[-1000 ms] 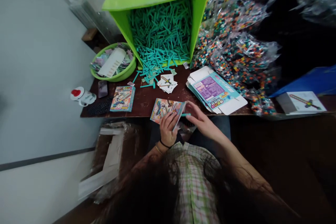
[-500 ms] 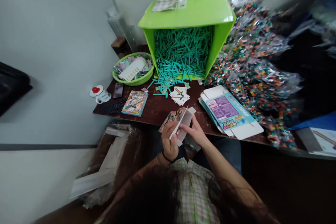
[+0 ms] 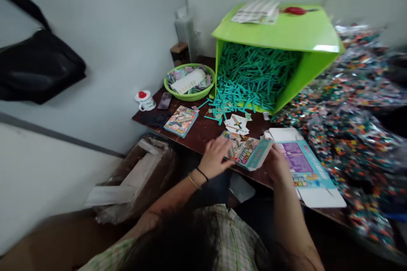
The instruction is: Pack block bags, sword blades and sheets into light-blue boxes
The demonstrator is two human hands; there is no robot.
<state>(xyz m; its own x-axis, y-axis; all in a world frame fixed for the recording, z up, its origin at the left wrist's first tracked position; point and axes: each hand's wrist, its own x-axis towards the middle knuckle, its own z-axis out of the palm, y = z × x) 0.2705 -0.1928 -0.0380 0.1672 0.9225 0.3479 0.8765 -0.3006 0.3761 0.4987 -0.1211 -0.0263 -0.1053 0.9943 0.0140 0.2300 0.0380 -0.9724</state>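
Note:
A printed cardboard box (image 3: 246, 152), with toy pictures on its face and a teal end, lies flat-side up at the table's near edge. My left hand (image 3: 216, 156) is over its left part, fingers on the printed face and thumb by the near edge. At the box's right end, my right hand (image 3: 278, 163) closes around the end flap, its fingertips partly hidden. Just behind the box are white printed cards (image 3: 237, 123). Flattened blue and purple cartons (image 3: 302, 163) lie beside my right hand. The box's inside is hidden from view.
A green bin (image 3: 276, 25) on its side spills teal sticks (image 3: 254, 76). Left of it are a green basin (image 3: 190, 96), another printed box (image 3: 181, 120), a phone (image 3: 164, 100) and a lidded mug (image 3: 146, 102). Bags of colourful pieces (image 3: 346, 114) fill the right side.
The box was upright and tilted in both hands, its open end towards me; now it lies face up at the table edge. My hands have moved apart to its two ends. The view has swung left.

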